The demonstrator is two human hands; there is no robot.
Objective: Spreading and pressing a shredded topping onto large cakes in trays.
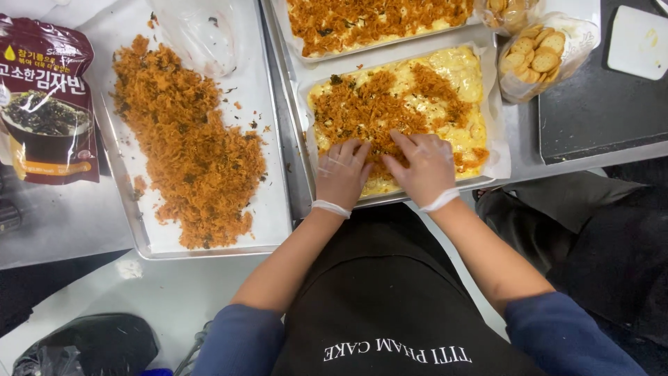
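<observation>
Both gloved hands, left hand (342,173) & right hand (422,167), pressed flat, fingers spread, holding nothing, on orange shredded floss (376,108) over creamy yellow paper-lined rectangular tray (495,150) near tabletop's front edge. Spreading step; bare right side likely needs floss next.

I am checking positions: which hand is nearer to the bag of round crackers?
The right hand, which lies below-left of the bag of round crackers; the left hand lies farther left.

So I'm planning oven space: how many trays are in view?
3: a tray heaped with orange floss at left, a cream-filled tray under both hands, and a topped tray behind it, cut off by the frame.
</observation>
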